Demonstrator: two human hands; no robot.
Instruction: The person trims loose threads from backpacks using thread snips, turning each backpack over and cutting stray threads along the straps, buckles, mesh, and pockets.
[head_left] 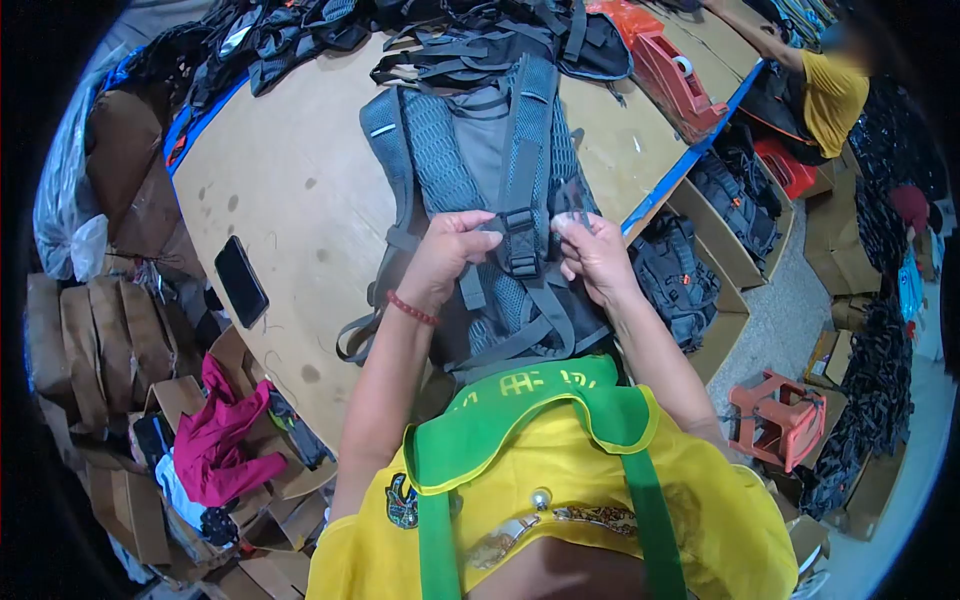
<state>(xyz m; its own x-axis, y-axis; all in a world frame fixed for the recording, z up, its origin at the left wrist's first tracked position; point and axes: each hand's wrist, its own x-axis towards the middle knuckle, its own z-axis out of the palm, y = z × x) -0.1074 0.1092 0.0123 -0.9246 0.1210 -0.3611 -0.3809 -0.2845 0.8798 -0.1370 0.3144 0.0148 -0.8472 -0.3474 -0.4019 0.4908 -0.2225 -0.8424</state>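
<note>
Pale tabletop (300,190) ran out on your left at a slanting edge, a black phone (241,281) just inside it, and between that phone and the backpack (490,135) your left arm had a wide, spotted stretch to move over. Mid-table lay the backpack, shoulder straps up, lower end right by your apron (520,400); past it, room narrowed toward the blue-trimmed edge (690,160).

Textures, then: your left hand (465,240) had thumb and forefinger drawn together just beside a black buckle (520,240), its exact grip impossible to tell. Grey-blue mesh padding ran under flat webbing, and right of the buckle your right hand (595,250) pinched a small translucent piece (570,195), too blurred to name.

Out left, brown cartons (140,520) crowded the table, magenta cloth (220,440) draped among them. Dark packs (470,50) blocked the far side; rightward came a red tape dispenser (675,95), boxed packs (675,285), a red stool (778,415) and a person (835,115) in yellow.
</note>
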